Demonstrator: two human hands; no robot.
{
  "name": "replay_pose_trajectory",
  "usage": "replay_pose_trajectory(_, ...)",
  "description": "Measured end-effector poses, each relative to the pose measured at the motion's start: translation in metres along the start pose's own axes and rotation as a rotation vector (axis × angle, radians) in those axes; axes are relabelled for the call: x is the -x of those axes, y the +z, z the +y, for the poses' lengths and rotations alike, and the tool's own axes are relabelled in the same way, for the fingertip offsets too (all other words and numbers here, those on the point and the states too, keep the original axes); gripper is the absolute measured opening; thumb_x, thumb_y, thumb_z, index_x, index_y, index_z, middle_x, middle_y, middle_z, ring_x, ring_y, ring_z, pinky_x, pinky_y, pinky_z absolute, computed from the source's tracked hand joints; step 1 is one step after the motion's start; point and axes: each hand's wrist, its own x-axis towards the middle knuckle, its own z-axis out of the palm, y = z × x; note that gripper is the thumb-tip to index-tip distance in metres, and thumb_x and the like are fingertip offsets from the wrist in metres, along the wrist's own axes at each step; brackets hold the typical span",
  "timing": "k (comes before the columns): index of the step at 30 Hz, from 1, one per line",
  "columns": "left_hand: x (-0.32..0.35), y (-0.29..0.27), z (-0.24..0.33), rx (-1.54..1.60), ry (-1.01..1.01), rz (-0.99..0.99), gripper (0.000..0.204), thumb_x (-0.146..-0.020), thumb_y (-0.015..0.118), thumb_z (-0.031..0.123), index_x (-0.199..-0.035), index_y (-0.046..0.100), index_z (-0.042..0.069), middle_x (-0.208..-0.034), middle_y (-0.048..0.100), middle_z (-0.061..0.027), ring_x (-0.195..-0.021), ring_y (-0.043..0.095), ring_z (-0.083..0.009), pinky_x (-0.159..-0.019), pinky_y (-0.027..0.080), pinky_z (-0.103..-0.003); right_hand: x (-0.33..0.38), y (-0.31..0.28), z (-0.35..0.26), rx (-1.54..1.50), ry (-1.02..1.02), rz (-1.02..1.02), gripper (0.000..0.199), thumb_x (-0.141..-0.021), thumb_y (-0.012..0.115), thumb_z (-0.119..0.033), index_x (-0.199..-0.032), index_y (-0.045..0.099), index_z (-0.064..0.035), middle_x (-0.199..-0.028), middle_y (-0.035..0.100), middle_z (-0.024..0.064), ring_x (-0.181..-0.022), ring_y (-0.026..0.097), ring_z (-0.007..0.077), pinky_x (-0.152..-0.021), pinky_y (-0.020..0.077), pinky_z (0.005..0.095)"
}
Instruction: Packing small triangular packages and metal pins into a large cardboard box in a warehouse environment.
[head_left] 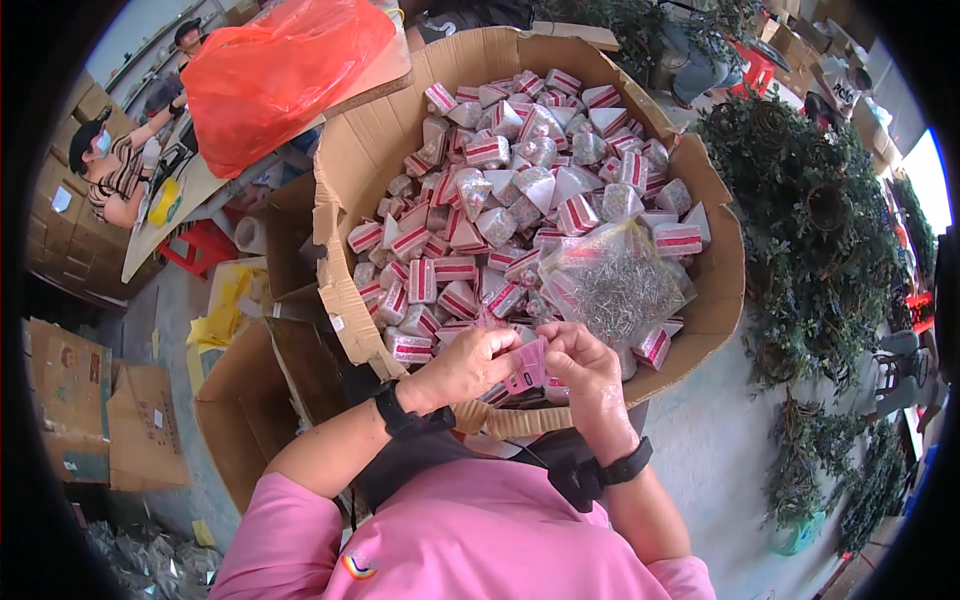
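My left hand point(468, 368) and my right hand point(588, 372) meet over the near edge of a big cardboard box point(350, 150). Between them is a small pink tag point(528, 368) with a dark label on it, pinched from both sides. Filling the box are many ornaments shaped like cake slices point(488, 152), white with pink stripes, some with speckled, glittery faces. A clear plastic bag point(622, 280) of thin silver wire pieces rests on the ornaments, just beyond my right hand. My fingers partly cover the tag.
Smaller open cartons point(240, 400) stand left of the box. Behind them a table point(350, 85) carries a red plastic bag point(275, 85). A person point(115, 165) works at a table on the far left. Leafy green garlands point(815, 240) hang along the right.
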Motion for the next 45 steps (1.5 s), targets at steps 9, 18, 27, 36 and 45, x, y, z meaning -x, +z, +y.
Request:
replay_pose_trajectory(9, 0.014, 0.002, 0.008, -0.202, 0.253, 0.266, 0.018, -0.085, 0.061, 0.012, -0.097, 0.06, 0.0, -0.079, 0.058, -0.0091, -0.073, 0.058, -0.021, -0.067, 0.047, -0.031, 0.0, 0.006, -0.009, -0.492, 0.103, -0.063, 0.009, -0.088, 0.063, -0.011, -0.086, 0.057, -0.0042, -0.098, 0.065, 0.0097, -0.092, 0.057, 0.0141, -0.085, 0.0418, 0.0293)
replay_pose_trajectory(18, 0.012, 0.003, 0.033, -0.226, 0.446, 0.385, 0.009, -0.085, 0.057, 0.005, -0.081, 0.05, 0.003, -0.073, 0.051, -0.0111, -0.065, 0.054, -0.0294, -0.059, 0.044, -0.038, 0.004, 0.017, -0.008, -0.405, 0.128, -0.053, 0.013, -0.092, 0.058, -0.015, -0.09, 0.056, -0.0017, -0.091, 0.064, 0.0075, -0.081, 0.06, 0.0138, -0.077, 0.0477, 0.0283)
replay_pose_trajectory(27, 0.015, 0.006, 0.029, -0.295, 0.489, 0.498, 0.009, -0.083, 0.063, 0.005, -0.085, 0.055, 0.001, -0.074, 0.054, -0.0077, -0.063, 0.054, -0.02, -0.057, 0.043, -0.031, 0.004, 0.021, 0.005, -0.415, 0.19, -0.151, 0.012, -0.093, 0.056, -0.014, -0.092, 0.061, -0.0031, -0.086, 0.064, 0.0036, -0.077, 0.06, 0.0112, -0.074, 0.0486, 0.0268)
replay_pose_trajectory(36, 0.014, -0.019, 0.031, 0.354, 0.091, -0.218, 0.047, -0.081, 0.057, 0.02, -0.123, 0.052, -0.001, -0.116, 0.055, -0.0122, -0.095, 0.059, -0.0168, -0.08, 0.05, -0.031, 0.011, 0.022, -0.011, -0.403, 0.356, -0.255, 0.013, -0.092, 0.059, -0.016, -0.085, 0.061, -0.0059, -0.072, 0.063, 0.0035, -0.062, 0.059, 0.0097, -0.057, 0.0469, 0.0223)
replay_pose_trajectory(45, 0.025, -0.015, 0.02, -0.577, 0.663, 0.276, 0.018, -0.087, 0.059, 0.02, -0.084, 0.057, 0.003, -0.075, 0.058, -0.0105, -0.067, 0.058, -0.0294, -0.059, 0.045, -0.034, 0.01, 0.021, -0.002, -0.431, 0.413, -0.265, 0.012, -0.091, 0.061, -0.015, -0.088, 0.058, -0.0045, -0.071, 0.062, 0.0039, -0.056, 0.056, 0.0072, -0.048, 0.0422, 0.0198)
